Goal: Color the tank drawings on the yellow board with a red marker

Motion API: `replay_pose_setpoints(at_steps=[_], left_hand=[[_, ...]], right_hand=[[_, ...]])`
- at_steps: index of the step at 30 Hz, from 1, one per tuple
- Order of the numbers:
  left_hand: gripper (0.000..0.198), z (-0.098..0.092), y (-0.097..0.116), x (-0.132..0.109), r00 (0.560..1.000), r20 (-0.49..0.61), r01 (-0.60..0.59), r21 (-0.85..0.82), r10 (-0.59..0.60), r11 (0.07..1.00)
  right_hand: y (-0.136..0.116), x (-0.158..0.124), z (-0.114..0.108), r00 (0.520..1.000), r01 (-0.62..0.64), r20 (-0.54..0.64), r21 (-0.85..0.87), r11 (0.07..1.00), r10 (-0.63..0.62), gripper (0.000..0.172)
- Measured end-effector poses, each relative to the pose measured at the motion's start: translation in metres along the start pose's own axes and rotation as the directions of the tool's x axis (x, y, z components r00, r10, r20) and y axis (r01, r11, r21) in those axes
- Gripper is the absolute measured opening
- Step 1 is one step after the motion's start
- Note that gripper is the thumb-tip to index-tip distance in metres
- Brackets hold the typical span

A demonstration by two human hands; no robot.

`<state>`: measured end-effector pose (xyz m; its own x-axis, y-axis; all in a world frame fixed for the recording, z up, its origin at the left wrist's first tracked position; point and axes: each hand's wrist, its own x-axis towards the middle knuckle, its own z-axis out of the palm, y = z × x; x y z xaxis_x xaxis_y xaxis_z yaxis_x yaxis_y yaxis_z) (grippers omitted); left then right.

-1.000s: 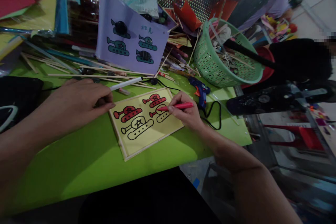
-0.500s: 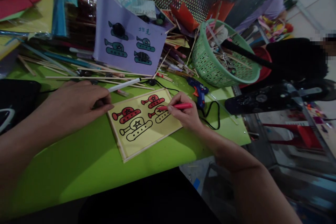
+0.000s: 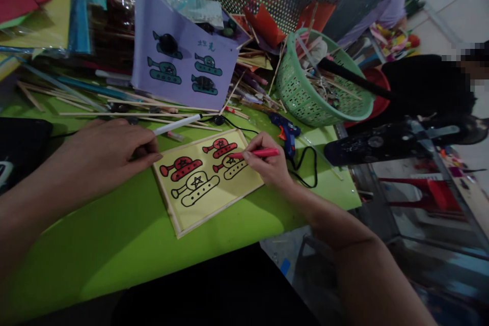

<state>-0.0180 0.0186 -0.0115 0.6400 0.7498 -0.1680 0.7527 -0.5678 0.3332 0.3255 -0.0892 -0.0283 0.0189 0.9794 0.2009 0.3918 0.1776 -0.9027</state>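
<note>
My right hand (image 3: 272,167) is closed around a red marker (image 3: 268,153), its tip touching the lower right tank drawing on a yellow card (image 3: 225,201) edged with thin wooden strips. Two tanks on the card are red. The lower left one is only outlined in black, and the right one is partly red. My left hand (image 3: 109,148) has curled fingers at the card's upper left corner, with a white marker (image 3: 178,125) with a dark end sticking out from them. The hidden fingers leave its grip partly out of sight.
Behind the card stands a purple sheet (image 3: 183,74) with green tanks. Wooden sticks (image 3: 133,115) lie before it. A blue glue gun (image 3: 288,132) with a black cord and a green basket (image 3: 321,97) are at the right. The green table (image 3: 126,244) ends near my lap.
The whole view has shifted slightly, so things appear a little further left. My right hand still has the red marker on the same tank, and the left hand keeps its place.
</note>
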Motion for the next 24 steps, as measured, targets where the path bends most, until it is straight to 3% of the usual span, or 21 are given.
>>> replay_pose_setpoints(at_steps=[24], left_hand=[[0.036,-0.0049,0.0042,0.0003,0.999,0.016,0.041,-0.011,-0.04,0.999]], right_hand=[[-0.0003,0.0017,-0.0013,0.996,0.04,-0.085,-0.004,0.999,-0.04,0.016]])
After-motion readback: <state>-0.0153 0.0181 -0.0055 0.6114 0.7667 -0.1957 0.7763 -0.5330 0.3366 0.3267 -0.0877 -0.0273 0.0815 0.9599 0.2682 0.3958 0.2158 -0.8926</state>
